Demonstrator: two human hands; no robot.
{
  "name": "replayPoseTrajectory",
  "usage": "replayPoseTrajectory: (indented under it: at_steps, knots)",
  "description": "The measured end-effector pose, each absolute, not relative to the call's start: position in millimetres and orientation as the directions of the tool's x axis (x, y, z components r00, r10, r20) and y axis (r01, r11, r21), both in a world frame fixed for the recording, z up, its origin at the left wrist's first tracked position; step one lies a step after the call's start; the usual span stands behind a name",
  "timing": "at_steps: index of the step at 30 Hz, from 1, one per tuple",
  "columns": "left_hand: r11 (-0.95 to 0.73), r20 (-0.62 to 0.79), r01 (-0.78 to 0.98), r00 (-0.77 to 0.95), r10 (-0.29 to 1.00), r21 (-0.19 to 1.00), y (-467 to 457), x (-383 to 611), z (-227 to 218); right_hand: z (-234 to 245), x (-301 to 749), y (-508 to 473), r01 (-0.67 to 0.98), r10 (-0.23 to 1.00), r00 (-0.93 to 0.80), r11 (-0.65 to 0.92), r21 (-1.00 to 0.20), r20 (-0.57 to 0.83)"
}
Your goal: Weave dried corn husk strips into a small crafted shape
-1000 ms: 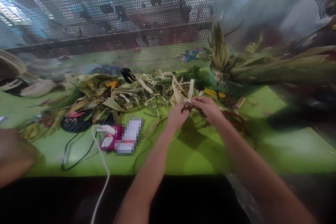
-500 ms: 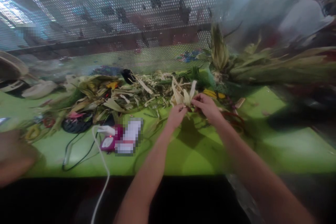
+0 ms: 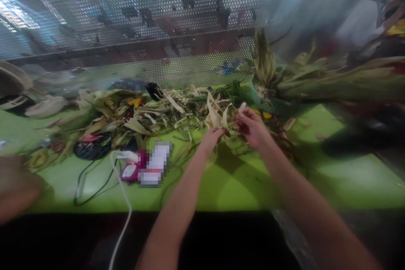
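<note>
Pale dried corn husks [image 3: 214, 114] stand up in a small bunch above the green table. My left hand [image 3: 214, 136] is closed, pinching the bunch at its base. Just to the right, my right hand [image 3: 251, 125] is closed with a pale strip of husk [image 3: 242, 108] between thumb and fingers. Blur hides whether that strip is joined to the bunch. Behind both hands lies a long heap of dry husk pieces [image 3: 177, 107].
The green table [image 3: 234, 185] carries a magenta power block [image 3: 134, 171] with a white cable [image 3: 129, 206], left of my arms. A black cord [image 3: 82, 185] loops nearby. Tied corn husks [image 3: 265, 63] stand at right. Another person's arm [image 3: 19, 187] rests at left; someone in white [image 3: 360, 23] is at far right.
My right hand has shifted slightly right and up, away from my left hand, drawing a husk strip with it. My left hand stays nearly in place on the bunch.
</note>
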State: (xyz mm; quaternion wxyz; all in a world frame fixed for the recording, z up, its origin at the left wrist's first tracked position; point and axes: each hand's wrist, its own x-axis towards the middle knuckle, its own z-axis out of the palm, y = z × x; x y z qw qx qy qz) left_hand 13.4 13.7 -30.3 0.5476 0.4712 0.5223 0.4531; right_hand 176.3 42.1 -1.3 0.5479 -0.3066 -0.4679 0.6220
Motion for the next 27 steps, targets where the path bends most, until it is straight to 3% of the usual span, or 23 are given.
replayPoseTrajectory:
  at_steps: [5,9,15,22,27]
  knots:
    - [0.121,-0.121,-0.002,0.079,0.990,0.993,16,10,-33,5,179,39,-0.025,0.922,-0.280,0.273,-0.962,0.269]
    - [0.092,-0.094,0.032,0.072,0.993,0.995,16,7,-32,6,183,39,0.109,0.879,-0.343,0.388,-0.915,0.332]
    - [0.088,-0.094,0.064,0.097,0.991,0.994,15,4,-27,10,184,37,0.102,0.861,-0.385,0.397,-0.912,0.332]
    - [0.093,-0.092,-0.007,0.085,0.992,0.996,15,4,-23,12,183,39,-0.186,0.897,-0.334,0.240,-0.953,0.291]
    - [0.110,-0.108,-0.031,0.062,0.992,0.993,16,5,-26,12,183,37,-0.091,0.918,-0.266,0.280,-0.956,0.294]
